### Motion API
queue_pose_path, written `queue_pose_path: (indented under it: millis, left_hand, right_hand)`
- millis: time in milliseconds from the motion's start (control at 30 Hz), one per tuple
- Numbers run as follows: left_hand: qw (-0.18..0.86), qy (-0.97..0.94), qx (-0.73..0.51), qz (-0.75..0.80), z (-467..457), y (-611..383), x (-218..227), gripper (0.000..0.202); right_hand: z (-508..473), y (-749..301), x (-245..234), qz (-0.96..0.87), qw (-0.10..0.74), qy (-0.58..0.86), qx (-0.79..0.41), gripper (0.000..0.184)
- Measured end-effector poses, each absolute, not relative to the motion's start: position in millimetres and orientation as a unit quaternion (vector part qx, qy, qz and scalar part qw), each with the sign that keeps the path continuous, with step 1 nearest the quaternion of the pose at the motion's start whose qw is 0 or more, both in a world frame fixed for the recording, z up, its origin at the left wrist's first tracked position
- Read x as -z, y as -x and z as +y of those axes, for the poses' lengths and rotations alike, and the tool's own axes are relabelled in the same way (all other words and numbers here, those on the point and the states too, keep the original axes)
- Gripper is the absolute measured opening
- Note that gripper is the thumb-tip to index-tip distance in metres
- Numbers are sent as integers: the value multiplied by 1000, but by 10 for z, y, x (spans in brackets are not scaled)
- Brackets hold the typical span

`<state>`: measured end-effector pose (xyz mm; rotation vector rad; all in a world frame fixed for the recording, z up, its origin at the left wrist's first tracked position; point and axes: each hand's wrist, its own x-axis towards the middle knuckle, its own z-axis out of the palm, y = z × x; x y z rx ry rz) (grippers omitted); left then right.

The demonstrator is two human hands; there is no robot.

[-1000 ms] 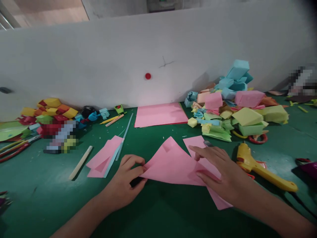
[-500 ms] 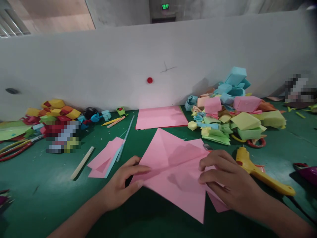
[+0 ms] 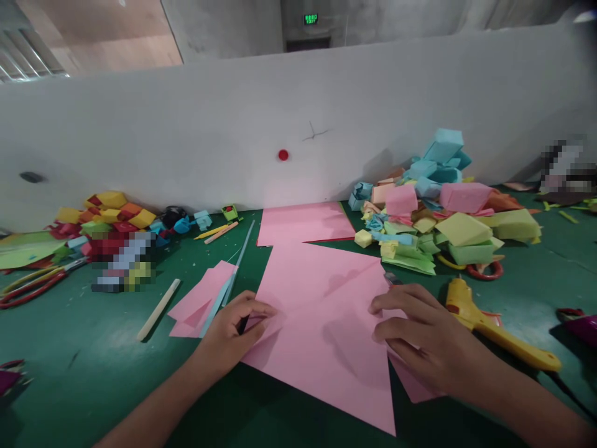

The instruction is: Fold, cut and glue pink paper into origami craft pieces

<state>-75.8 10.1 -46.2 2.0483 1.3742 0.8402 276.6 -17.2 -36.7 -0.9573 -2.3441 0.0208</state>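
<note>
A pink sheet of paper [image 3: 321,323] with diagonal creases lies spread in front of me, one corner pointing down to the right. At its left edge my left hand [image 3: 236,339] pinches the paper between thumb and fingers, and the paper curls up a little there. My right hand [image 3: 420,336] grips the right edge with bent fingers on top; its thumb is hidden. Under the right hand another pink piece [image 3: 413,382] sticks out. Behind the sheet lies a stack of pink paper [image 3: 303,221].
On the green table [image 3: 112,367], a wooden stick [image 3: 158,310] and pink scraps [image 3: 205,298] lie left; a yellow glue gun [image 3: 499,330] lies right. Folded paper pieces [image 3: 448,218] are heaped against the white partition [image 3: 209,130]. Scissors [image 3: 41,283] lie far left.
The pink sheet has opened out from a folded, peaked shape to a flatter, wider one. Both hands stay at its sides, with the left fingers drawn closer together.
</note>
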Motion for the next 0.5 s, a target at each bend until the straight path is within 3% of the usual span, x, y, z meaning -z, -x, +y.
queue_pose_path:
  millis: [167,400,500]
  left_hand:
    - [229,-749,-376,496,94,745,433,13]
    - [113,-783,-434,430,-116,628,362,13]
    - [64,-782,-448,428,-177,598,378,17]
  right_hand:
    - [-198,-2733,310,-856,344,383,-41,28]
    - [-107,-2757,422,-724,483,392,-299,10]
    - [-40,-2737,554,-650,520,395,-389,15]
